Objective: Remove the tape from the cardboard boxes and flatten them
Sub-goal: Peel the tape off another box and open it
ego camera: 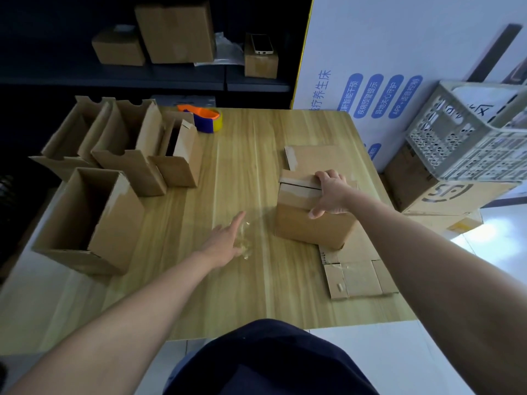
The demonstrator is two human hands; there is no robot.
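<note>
The right hand grips the top of a small brown cardboard box at the right of the pale wooden table. Its fingers curl over the far edge and are mostly hidden, and the thumb presses the near face. The box's top flaps are parted by a dark slit, with pale tape remnants beside it. The box stands on flattened brown cardboard sheets, which it partly covers.

The left hand lies flat with its fingers straight, beside a crumpled wad of clear tape. The wad is faint against the wood, so contact cannot be told.

Four open-topped brown cardboard boxes stand at the left, their interiors dark. An orange-and-blue tape dispenser sits at the far edge. A grey plastic lattice crate is cut off at the right.
</note>
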